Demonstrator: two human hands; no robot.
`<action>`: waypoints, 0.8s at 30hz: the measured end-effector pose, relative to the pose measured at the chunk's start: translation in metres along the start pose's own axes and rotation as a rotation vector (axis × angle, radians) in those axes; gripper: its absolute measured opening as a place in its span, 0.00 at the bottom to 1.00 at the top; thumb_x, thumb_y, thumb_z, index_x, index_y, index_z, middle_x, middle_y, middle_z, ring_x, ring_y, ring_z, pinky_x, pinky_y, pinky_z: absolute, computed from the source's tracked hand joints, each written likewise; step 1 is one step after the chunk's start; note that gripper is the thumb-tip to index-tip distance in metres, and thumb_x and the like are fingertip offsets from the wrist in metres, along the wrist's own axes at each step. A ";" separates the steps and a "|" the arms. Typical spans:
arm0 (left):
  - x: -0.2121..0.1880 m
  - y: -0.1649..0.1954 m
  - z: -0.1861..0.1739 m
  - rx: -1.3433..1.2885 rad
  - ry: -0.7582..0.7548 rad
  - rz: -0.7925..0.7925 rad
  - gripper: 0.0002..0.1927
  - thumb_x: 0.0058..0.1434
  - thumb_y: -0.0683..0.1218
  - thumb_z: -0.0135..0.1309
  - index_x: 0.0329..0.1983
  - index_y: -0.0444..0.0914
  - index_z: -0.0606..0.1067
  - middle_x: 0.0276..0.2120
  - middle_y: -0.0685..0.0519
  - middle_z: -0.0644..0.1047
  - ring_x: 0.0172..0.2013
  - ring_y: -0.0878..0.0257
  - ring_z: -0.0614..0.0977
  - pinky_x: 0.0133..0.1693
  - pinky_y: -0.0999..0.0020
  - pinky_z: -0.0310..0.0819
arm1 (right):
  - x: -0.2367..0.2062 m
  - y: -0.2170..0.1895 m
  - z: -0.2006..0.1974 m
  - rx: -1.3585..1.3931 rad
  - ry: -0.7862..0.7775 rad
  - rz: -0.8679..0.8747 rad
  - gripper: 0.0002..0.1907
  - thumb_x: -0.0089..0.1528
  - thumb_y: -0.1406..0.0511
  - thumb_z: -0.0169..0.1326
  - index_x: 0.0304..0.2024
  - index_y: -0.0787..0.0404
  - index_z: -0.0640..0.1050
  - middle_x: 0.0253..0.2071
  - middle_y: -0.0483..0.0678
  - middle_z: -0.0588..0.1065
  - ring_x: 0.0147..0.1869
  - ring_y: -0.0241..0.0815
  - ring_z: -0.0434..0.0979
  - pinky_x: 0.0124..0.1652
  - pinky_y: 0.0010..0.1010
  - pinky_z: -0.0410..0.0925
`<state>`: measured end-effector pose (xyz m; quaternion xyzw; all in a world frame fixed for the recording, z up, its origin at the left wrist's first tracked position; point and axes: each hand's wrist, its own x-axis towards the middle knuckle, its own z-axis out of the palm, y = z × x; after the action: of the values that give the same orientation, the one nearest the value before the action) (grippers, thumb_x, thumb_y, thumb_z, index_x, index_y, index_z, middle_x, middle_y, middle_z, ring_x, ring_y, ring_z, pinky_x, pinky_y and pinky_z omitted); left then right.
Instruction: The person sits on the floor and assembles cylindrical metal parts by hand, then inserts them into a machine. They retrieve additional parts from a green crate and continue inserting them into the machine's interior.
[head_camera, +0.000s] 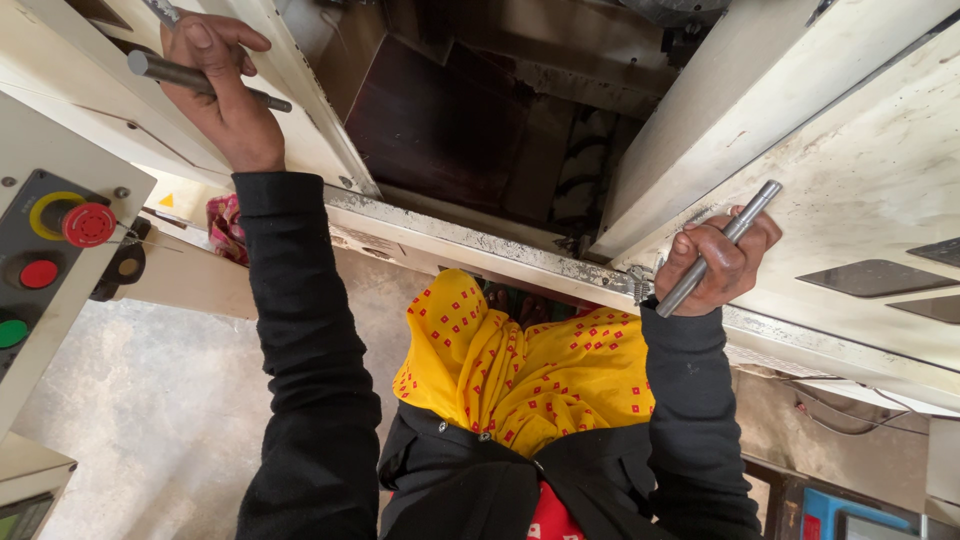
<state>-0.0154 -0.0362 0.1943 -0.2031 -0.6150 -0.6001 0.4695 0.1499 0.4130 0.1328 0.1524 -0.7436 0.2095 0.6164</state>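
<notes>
My left hand is wrapped around a grey metal bar handle on the left sliding door of a cream-coloured machine enclosure. My right hand grips the matching metal bar handle on the right door. Both arms wear black sleeves. Between the two doors a dark opening shows the machine's inside, with dark panels and ribbed covers. A yellow scarf with red dots hangs at my chest.
A grey control panel at the left carries a red mushroom stop button, a red button and a green button. The machine's dirty lower rail runs across. Concrete floor lies below; cables trail at the lower right.
</notes>
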 end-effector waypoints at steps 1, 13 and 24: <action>0.000 -0.001 -0.001 0.000 0.000 0.002 0.27 0.82 0.57 0.41 0.34 0.31 0.71 0.34 0.50 0.74 0.29 0.66 0.70 0.35 0.70 0.66 | -0.001 0.000 0.000 0.004 0.000 0.001 0.08 0.74 0.60 0.51 0.40 0.53 0.71 0.30 0.49 0.69 0.43 0.47 0.68 0.57 0.48 0.68; -0.001 -0.005 -0.005 0.025 0.014 0.005 0.27 0.82 0.58 0.41 0.35 0.33 0.72 0.34 0.49 0.76 0.29 0.66 0.71 0.35 0.71 0.67 | -0.004 0.002 0.001 -0.010 0.008 -0.027 0.08 0.74 0.59 0.50 0.42 0.52 0.69 0.31 0.48 0.68 0.44 0.48 0.68 0.57 0.48 0.69; -0.003 -0.004 -0.006 0.034 0.010 -0.001 0.28 0.82 0.58 0.41 0.35 0.32 0.72 0.34 0.49 0.76 0.31 0.65 0.72 0.36 0.70 0.67 | -0.005 0.002 0.002 0.006 0.029 -0.025 0.09 0.74 0.58 0.51 0.41 0.52 0.69 0.30 0.46 0.70 0.42 0.47 0.68 0.57 0.48 0.69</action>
<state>-0.0153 -0.0414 0.1885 -0.1918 -0.6227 -0.5907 0.4759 0.1485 0.4133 0.1279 0.1604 -0.7320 0.2061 0.6292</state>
